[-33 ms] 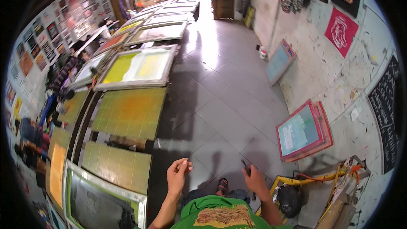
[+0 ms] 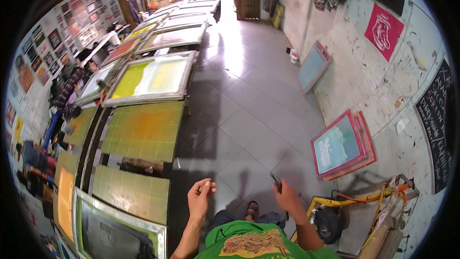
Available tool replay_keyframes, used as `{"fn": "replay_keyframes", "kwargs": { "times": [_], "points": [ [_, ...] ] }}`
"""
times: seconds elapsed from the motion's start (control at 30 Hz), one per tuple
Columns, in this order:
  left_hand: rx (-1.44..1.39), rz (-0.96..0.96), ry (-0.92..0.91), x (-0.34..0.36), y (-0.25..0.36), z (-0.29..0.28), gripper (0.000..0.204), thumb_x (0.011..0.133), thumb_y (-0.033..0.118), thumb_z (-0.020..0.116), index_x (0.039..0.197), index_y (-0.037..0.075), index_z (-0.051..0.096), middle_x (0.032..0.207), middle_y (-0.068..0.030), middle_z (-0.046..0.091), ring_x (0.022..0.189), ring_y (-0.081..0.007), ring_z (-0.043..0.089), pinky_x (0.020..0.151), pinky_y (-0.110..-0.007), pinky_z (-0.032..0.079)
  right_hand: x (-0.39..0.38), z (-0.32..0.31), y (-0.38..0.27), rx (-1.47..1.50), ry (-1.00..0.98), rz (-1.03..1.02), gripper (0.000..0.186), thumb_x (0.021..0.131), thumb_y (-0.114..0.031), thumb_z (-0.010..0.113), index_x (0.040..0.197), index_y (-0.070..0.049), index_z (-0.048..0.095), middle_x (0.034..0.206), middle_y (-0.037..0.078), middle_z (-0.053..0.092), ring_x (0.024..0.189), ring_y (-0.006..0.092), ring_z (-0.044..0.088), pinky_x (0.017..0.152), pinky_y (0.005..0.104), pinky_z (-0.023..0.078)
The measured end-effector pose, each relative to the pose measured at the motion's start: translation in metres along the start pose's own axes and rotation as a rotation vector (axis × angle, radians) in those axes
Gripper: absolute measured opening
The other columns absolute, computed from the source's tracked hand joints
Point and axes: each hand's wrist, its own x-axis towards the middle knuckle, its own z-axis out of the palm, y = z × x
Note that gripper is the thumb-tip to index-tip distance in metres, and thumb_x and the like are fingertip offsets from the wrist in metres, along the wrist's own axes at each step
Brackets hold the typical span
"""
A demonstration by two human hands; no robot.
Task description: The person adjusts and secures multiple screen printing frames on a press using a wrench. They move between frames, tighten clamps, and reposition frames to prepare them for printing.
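My left hand (image 2: 200,194) is held out over the floor, palm side up. Its thumb and fingertips are pressed together, and whatever may be between them is too small to name. A slim dark tool (image 2: 275,181) sticks up out of my right hand (image 2: 287,196), whose fingers are wrapped round it; its kind is not clear. Both hands hang in the air in front of my green shirt (image 2: 249,242), touching no table. Closest to my left hand is an olive printing board (image 2: 132,189) on the long bench. A framed screen (image 2: 117,230) with a dark mesh lies at the bench's near end.
Along the left, more screens run to the bright doorway, among them one with yellow and white ink (image 2: 151,77). Red-framed screens (image 2: 340,146) lean on the right wall. A yellow metal frame (image 2: 354,201) with a black bag (image 2: 328,225) stands near my right arm. Grey tiled floor (image 2: 244,115) lies between.
The view has shifted slightly, so the bench and wall sit a little further left. My right hand with the dark tool is slightly higher; my left hand keeps its pinch.
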Motion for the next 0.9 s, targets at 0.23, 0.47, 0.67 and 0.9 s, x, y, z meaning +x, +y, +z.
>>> {"fn": "replay_keyframes", "kwargs": {
  "times": [0.23, 0.47, 0.67, 0.9],
  "points": [
    [-0.095, -0.041, 0.183, 0.131, 0.013, 0.022, 0.028, 0.108, 0.023, 0.064, 0.124, 0.002, 0.069, 0.106, -0.0100, 0.076, 0.089, -0.0164, 0.073, 0.082, -0.033, 0.059, 0.199, -0.023, -0.083, 0.110, -0.114, -0.169, 0.049, 0.104, -0.047, 0.061, 0.093, 0.001, 0.065, 0.066, 0.023, 0.061, 0.068, 0.0472, 0.064, 0.063, 0.0520, 0.048],
    [-0.220, -0.117, 0.395, 0.294, 0.003, -0.009, 0.027, 0.108, 0.026, 0.063, 0.122, 0.004, 0.069, 0.105, -0.0067, 0.075, 0.087, -0.0153, 0.072, 0.077, -0.030, 0.055, 0.357, 0.049, -0.136, 0.122, -0.331, -0.206, 0.051, 0.105, -0.049, 0.057, 0.095, -0.001, 0.073, 0.066, 0.025, 0.062, 0.071, 0.0451, 0.066, 0.066, 0.0530, 0.050],
    [-0.234, -0.072, 0.534, 0.438, 0.059, -0.042, 0.050, 0.107, 0.040, 0.061, 0.145, 0.010, 0.049, 0.137, -0.0088, 0.060, 0.111, -0.0211, 0.064, 0.088, -0.039, 0.052, 0.501, 0.051, -0.205, 0.003, -0.315, -0.324, 0.038, 0.105, -0.041, 0.060, 0.108, -0.006, 0.075, 0.076, 0.023, 0.068, 0.078, 0.0442, 0.068, 0.071, 0.0535, 0.053],
    [-0.173, -0.108, 0.627, 0.536, 0.085, -0.065, 0.057, 0.107, 0.041, 0.060, 0.152, 0.010, 0.046, 0.141, -0.0082, 0.058, 0.119, -0.0240, 0.060, 0.095, -0.043, 0.049, 0.660, 0.068, -0.266, 0.076, -0.051, -0.508, 0.032, 0.103, -0.034, 0.065, 0.118, -0.008, 0.077, 0.090, 0.017, 0.072, 0.080, 0.0382, 0.068, 0.073, 0.0458, 0.054]
  ]
}}
